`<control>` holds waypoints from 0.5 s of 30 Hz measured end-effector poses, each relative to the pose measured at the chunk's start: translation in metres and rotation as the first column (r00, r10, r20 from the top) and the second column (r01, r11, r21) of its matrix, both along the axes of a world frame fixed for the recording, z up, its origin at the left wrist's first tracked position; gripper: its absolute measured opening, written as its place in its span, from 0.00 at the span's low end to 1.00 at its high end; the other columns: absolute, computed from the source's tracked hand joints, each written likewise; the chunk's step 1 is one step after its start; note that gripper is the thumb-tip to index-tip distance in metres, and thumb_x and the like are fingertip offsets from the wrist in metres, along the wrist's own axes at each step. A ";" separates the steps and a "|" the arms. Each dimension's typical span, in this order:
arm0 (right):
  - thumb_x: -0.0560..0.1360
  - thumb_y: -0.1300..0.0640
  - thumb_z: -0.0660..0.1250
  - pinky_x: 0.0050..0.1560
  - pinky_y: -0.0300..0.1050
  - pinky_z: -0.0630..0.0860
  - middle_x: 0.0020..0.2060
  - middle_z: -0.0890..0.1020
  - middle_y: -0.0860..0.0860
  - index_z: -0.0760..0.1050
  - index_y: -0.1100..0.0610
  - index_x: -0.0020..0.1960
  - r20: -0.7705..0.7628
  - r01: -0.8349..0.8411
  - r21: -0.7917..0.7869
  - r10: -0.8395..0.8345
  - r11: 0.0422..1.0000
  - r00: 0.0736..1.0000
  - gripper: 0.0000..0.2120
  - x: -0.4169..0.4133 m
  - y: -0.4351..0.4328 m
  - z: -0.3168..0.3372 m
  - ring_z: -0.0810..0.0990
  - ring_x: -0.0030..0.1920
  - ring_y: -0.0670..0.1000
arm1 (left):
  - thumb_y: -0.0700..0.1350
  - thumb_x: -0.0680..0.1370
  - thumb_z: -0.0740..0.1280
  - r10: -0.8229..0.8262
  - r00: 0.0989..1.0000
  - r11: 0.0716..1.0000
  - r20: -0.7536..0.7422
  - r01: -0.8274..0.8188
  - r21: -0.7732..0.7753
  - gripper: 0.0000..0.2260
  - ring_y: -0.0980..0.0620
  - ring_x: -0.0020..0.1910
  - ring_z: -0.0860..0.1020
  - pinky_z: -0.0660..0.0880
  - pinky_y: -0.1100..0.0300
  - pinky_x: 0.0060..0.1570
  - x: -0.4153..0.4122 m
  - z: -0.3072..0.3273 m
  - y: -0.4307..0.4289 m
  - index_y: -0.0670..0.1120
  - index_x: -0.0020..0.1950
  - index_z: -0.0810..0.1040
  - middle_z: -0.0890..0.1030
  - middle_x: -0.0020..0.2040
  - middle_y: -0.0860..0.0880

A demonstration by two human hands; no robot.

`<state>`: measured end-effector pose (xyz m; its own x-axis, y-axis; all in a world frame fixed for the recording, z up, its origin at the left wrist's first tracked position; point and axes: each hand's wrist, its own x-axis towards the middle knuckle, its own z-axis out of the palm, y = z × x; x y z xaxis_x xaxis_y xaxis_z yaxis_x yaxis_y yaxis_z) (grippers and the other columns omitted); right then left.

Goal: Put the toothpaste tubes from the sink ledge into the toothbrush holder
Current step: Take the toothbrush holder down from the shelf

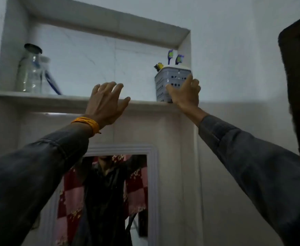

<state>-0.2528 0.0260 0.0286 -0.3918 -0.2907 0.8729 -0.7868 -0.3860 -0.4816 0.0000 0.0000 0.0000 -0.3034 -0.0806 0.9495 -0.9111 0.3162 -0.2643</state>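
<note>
on niche shelf (74, 99): right hand (184, 94) spread against toothbrush holder (165, 80).

Head camera tilted upward, near wall niche (92, 59), arm's reach.

Niche shelf (74, 99), middle: bare between the glass jar (30, 70) and the toothbrush holder (170, 82); widest way in.
Left end: glass jar stands near the left wall, a blue-handled item (52, 82) leaning just beside it.
Right end: toothbrush holder sits in the corner against the right wall; right hand (184, 95) touches its front.
Above holder: toothbrushes (170, 55) rise close under the niche ceiling.
Left hand (106, 102): fingers spread before the shelf edge.
</note>
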 end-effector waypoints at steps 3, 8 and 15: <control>0.75 0.36 0.72 0.74 0.62 0.70 0.78 0.62 0.61 0.52 0.59 0.83 0.037 -0.057 0.125 0.053 0.990 0.998 0.50 -0.001 -0.014 0.007 0.63 0.77 0.64 | 0.61 0.81 0.51 0.124 0.992 0.989 -0.014 -0.122 0.088 0.26 0.38 0.52 0.79 0.70 0.44 0.58 -0.004 0.008 -0.014 0.42 0.62 0.74 0.82 0.55 0.39; 0.70 0.36 0.77 0.71 0.64 0.74 0.74 0.66 0.62 0.50 0.57 0.82 0.058 -0.041 0.090 0.036 0.995 0.998 0.54 0.004 -0.031 0.011 0.69 0.73 0.65 | 0.64 0.81 0.44 0.241 0.969 0.952 0.053 -0.246 0.181 0.27 0.44 0.36 0.74 0.67 0.50 0.47 -0.008 0.012 -0.013 0.45 0.44 0.71 0.77 0.37 0.45; 0.66 0.37 0.80 0.65 0.61 0.79 0.71 0.70 0.59 0.54 0.56 0.81 0.126 -0.065 0.041 0.059 0.997 0.990 0.55 -0.001 -0.018 0.013 0.74 0.70 0.62 | 0.63 0.81 0.46 0.241 0.969 0.950 0.063 -0.249 0.188 0.28 0.44 0.37 0.75 0.71 0.50 0.49 -0.008 0.010 -0.010 0.44 0.48 0.75 0.78 0.38 0.44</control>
<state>-0.2540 0.0080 0.0421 -0.4767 -0.3552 0.8041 -0.6949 -0.4080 -0.5922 -0.0077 -0.0103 0.0103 -0.2876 -0.3374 0.8963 -0.9572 0.1333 -0.2570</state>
